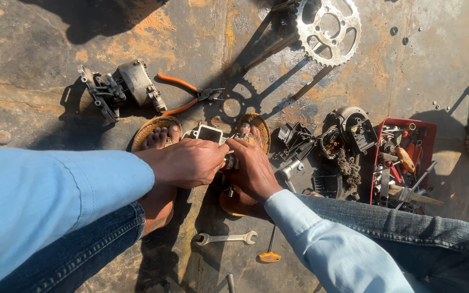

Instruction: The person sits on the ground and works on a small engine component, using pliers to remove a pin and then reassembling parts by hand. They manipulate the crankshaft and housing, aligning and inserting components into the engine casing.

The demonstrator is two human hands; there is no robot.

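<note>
**Both hands on engine part between feet**

Left hand (188, 163) closed over the metal part (208, 133), which sits on the ground between two sandalled feet. Right hand (252, 165) grips the same part from the other side. Spanner (226, 237) and screwdriver (270, 250) lie just below. Pliers (188, 93) above; red tray (429, 129) of tools at right.

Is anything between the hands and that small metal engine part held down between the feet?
Nothing visible. The left hand and the right hand are both on the metal engine part between the sandalled feet.
</note>
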